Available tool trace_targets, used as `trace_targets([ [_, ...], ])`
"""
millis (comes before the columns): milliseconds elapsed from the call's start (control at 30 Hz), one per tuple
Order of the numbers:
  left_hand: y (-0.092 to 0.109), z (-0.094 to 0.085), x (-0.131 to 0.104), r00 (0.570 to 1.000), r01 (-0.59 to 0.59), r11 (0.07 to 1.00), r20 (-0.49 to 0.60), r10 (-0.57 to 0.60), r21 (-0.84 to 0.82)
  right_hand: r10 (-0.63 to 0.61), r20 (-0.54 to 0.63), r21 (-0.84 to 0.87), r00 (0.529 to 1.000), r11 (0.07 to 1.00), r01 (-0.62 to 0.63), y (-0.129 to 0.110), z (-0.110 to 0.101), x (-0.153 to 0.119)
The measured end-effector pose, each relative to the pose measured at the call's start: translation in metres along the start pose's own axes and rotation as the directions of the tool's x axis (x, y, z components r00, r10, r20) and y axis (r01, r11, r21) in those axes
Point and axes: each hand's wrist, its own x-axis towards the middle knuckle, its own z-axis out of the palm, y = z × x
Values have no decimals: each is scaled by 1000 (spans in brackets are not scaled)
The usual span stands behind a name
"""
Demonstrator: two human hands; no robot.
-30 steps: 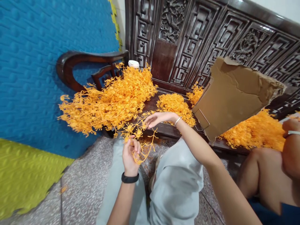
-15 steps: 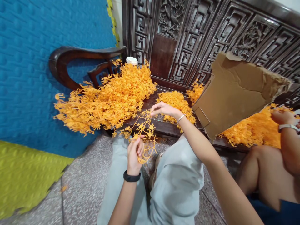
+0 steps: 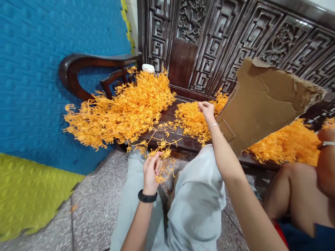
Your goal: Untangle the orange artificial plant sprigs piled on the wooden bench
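Sprig (image 3: 162, 143) pinched in L hand (image 3: 151, 170), by bench (image 3: 183, 64) edge; prob. mid-work. R hand (image 3: 208, 109) at small pile (image 3: 190, 116), fingers curled, can't tell if gripping. Big pile (image 3: 131, 111) prob. left to do: orange, spindly, plastic-looking. Bench dark, glossy, carved; cardboard (image 3: 264, 104) creased, ragged-edged.

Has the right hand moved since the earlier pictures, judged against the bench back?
Yes. Against the carved bench back, the right hand has moved rightward and farther from the wearer, to the small orange heap.
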Motion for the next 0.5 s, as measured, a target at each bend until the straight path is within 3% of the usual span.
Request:
trace_targets([
  [100, 2, -2, 1, 1000, -6, 1000, -10, 6, -11, 235, -88, 79, 968, 970, -229, 25, 0, 1],
  [200, 2, -4, 0, 1000, 3, 1000, -7, -4, -31, 345, -197, 140, 918, 936, -322, 38, 1, 1],
  [367, 5, -4, -1, 1000, -4, 1000, 3, 4, -18, 348, -220, 187, 912, 932, -310, 43, 1, 8],
  [500, 8, -1, -1, 1000, -9, 1000, 12, 10, -16, 259, -255, 57, 932, 966, -253, 31, 2, 7],
])
